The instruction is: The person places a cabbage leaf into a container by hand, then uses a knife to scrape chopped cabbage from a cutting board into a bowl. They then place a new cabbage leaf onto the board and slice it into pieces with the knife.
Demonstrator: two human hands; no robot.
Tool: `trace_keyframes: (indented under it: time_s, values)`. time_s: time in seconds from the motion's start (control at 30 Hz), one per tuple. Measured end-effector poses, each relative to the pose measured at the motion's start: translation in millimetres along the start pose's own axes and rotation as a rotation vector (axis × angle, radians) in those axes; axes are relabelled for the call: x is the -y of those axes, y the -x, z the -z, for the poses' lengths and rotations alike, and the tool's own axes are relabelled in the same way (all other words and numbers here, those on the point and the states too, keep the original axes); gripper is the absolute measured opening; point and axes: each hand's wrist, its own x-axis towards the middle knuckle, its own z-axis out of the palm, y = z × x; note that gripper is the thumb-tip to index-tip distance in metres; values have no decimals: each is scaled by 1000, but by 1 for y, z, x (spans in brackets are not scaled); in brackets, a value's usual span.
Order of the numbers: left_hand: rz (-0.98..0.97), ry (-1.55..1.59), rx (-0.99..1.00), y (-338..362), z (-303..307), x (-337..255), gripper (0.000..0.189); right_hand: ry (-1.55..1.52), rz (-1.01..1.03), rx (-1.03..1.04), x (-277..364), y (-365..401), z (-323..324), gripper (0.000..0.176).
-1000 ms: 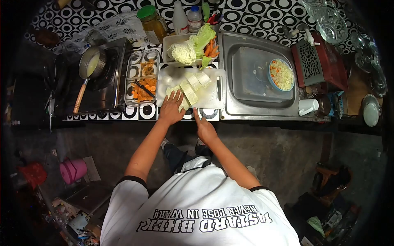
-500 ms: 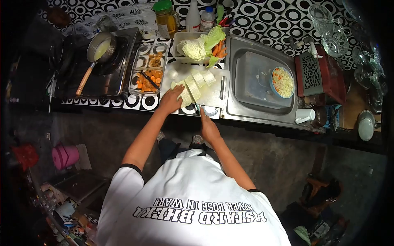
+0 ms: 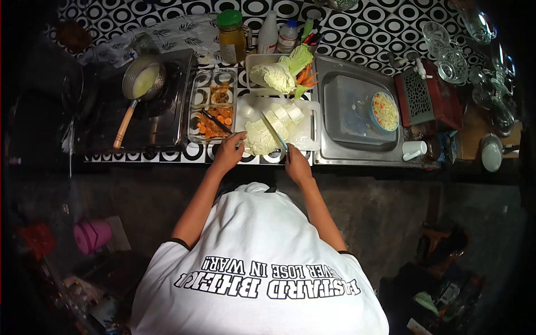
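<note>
My right hand is closed round the handle of a knife, whose blade slants up and left over pale napa cabbage leaves. Cut cabbage pieces lie just beyond the blade on a white cutting board. At the left edge of the leaves is my left hand, its fingers bent and a little apart, gripping nothing that shows. Whether its fingertips touch the leaves is hard to make out.
Left of the board, a glass divided dish holds carrot pieces and a dark-handled tool. Behind stands a tray with cabbage and carrots. A saucepan sits on the stove; a bowl of chopped vegetables stands in the sink.
My left hand has drawn back from on top of the cabbage to its left edge. The knife in my right hand still lies over the leaves. The camera view has shifted slightly.
</note>
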Motion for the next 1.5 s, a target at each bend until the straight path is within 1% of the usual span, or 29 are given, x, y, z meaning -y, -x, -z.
trace_keyframes:
  time_s: [0.1, 0.13, 0.17, 0.2, 0.23, 0.27, 0.3, 0.33, 0.37, 0.4, 0.43, 0.5, 0.53, 0.57, 0.63, 0.73, 0.8, 0.83, 0.93, 1.0, 1.03, 1.1, 1.17, 1.23, 1.3, 1.37, 1.43, 1.47, 1.5]
  values:
    - [-52, 25, 86, -12, 7, 5, 35, 4, -45, -47, 12, 1, -1, 31]
    - [-118, -10, 106, -17, 8, 9, 34, -36, -66, -88, 15, 3, -1, 28]
    - [-133, -5, 123, -22, 8, 12, 34, -75, -87, -130, 18, 6, 1, 25]
    - [-150, -32, 142, -27, 6, 12, 36, -94, -177, -102, 21, 11, 4, 22]
    - [-166, -60, 162, -31, 5, 11, 38, -94, -195, -116, 25, 18, 5, 22]
    - [-145, -80, 229, -37, 3, 10, 43, -105, -258, -145, 30, 26, 7, 22]
    - [-159, -78, 247, -39, -1, 9, 43, -117, -321, -176, 33, 35, 7, 23]
    - [-201, -154, 254, -43, -5, 7, 45, -139, -275, -284, 29, 43, 0, 23]
    - [-244, -229, 260, -47, -9, 6, 47, -141, -290, -303, 25, 52, -6, 23]
    - [-238, -260, 321, -53, -13, 6, 50, -145, -336, -320, 28, 61, -7, 23]
    - [-255, -256, 337, -56, -16, 6, 50, -148, -381, -336, 32, 68, -8, 23]
    - [-260, -308, 323, -60, -27, 3, 50, -152, -441, -374, 30, 79, -12, 23]
    - [-301, -299, 278, -62, -32, 5, 48, -161, -443, -395, 30, 83, -11, 22]
    - [-308, -295, 283, -62, -37, 7, 48, -171, -439, -414, 30, 84, -9, 22]
    - [-237, -250, 236, -65, -44, 8, 45, -171, -445, -400, 21, 80, -2, 22]
    - [-214, -240, 171, -67, -45, 8, 42, -196, -409, -351, -3, 66, 15, 22]
    - [-161, -241, 95, -68, -37, 3, 42, -149, -349, -410, -17, 52, 30, 25]
    - [-153, -251, 3, -69, -39, 9, 42, -127, -371, -338, -23, 47, 43, 27]
    - [-90, -391, -73, -81, -37, 5, 44, -136, -280, -256, -46, 23, 72, 29]
    - [-30, -519, -28, -94, -42, 1, 50, -158, -244, -210, -57, 16, 79, 30]
    - [-16, -527, -40, -99, -48, 6, 50, -172, -218, -182, -64, 12, 83, 30]
    - [96, -656, -80, -105, -60, 15, 54, -172, -197, -87, -75, 6, 86, 30]
    - [165, -618, -81, -112, -62, 20, 55, -199, -81, -80, -84, 2, 87, 25]
    - [231, -575, -80, -115, -64, 10, 55, -217, -70, -29, -86, -4, 92, 24]
    - [143, -564, -139, -113, -64, -1, 56, -236, -96, 60, -87, -9, 96, 24]
    - [154, -550, -142, -119, -64, -4, 57, -274, -49, 60, -91, -13, 97, 24]
    - [125, -581, -136, -124, -66, -6, 58, -291, -63, 138, -95, -17, 99, 25]
    - [133, -579, -145, -123, -68, -7, 58, -287, -54, 145, -97, -18, 99, 25]
    - [148, -567, -199, -122, -68, -14, 57, -315, -9, 125, -97, -21, 99, 24]
